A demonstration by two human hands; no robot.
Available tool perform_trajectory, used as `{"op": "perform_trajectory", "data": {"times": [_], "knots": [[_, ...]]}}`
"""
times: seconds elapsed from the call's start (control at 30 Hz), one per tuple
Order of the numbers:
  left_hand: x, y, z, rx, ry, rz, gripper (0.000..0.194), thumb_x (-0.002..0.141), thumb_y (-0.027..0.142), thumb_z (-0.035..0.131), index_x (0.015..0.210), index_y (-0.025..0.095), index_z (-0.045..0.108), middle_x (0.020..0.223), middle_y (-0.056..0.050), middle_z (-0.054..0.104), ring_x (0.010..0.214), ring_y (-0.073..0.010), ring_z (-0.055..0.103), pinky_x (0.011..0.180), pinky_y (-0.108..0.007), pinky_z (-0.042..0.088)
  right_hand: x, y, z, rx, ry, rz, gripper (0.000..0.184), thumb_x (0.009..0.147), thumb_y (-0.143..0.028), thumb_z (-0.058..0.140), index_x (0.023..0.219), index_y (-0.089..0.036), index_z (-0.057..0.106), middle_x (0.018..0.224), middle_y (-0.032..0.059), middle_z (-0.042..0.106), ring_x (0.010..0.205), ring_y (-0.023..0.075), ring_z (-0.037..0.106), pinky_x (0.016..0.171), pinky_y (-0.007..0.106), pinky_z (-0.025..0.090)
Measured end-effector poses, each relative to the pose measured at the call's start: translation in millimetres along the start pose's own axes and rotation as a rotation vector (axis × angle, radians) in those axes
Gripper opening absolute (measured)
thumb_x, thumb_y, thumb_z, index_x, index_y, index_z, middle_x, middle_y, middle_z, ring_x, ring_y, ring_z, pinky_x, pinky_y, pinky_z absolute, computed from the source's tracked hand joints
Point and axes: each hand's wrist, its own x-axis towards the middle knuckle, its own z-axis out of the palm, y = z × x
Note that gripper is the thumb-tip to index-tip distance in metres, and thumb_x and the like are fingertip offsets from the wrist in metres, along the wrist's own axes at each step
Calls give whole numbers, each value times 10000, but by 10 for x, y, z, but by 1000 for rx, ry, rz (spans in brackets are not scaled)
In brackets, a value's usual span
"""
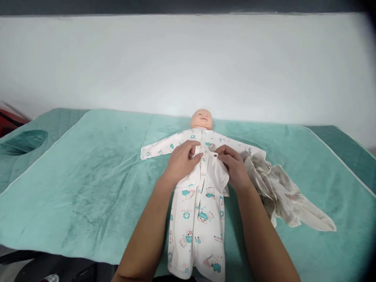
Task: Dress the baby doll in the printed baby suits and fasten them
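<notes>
A baby doll (201,119) lies on its back, dressed in a white printed baby jacket (164,145) with the sleeves spread to both sides. White baby trousers (202,219) with the same teal print lie over its lower body. My left hand (185,158) pinches the left front edge of the jacket at the chest. Opposite it, my right hand (232,162) grips the other front edge, which is folded back and shows its plain inside and a small dark snap. The front is parted between my hands. The doll's arms and legs are hidden.
Right of the doll lies a crumpled cream baby garment (282,192), touching the sleeve end. A teal plush cover (88,176) spreads under everything, against a white wall (188,66). A dark chair (64,268) stands at the lower left, a red object (10,121) at the left edge.
</notes>
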Motion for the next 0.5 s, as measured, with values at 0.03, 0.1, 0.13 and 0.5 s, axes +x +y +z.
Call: {"op": "perform_trajectory", "data": {"times": [0.03,0.1,0.13,0.5], "knots": [[4,-20,4,-37,15,1,203,855,240,583,1055,237,624,760,33,490,654,-115,437,651,-267,379,10,17,-3,8,55,-17,130,748,-344,511,812,-231,500,669,-30,433,550,127,366,520,254,288],[17,-93,-12,-177,54,-21,193,852,205,559,1029,234,630,763,30,482,672,-112,450,667,-261,395,37,61,-11,41,157,-61,132,736,-347,475,808,-237,465,691,-16,448,573,141,407,538,262,319],[27,-146,-34,-265,78,-43,203,837,195,565,1025,234,630,761,30,476,679,-111,457,668,-257,403,55,88,-19,72,198,-79,132,728,-344,468,802,-238,449,697,-13,450,583,145,423,548,264,333],[24,-343,-234,-371,101,-148,232,834,416,635,966,231,588,752,35,496,675,-118,476,636,-263,397,112,416,-298,42,512,-130,219,745,-438,493,781,-243,401,679,-35,452,622,155,462,610,281,395]]}}
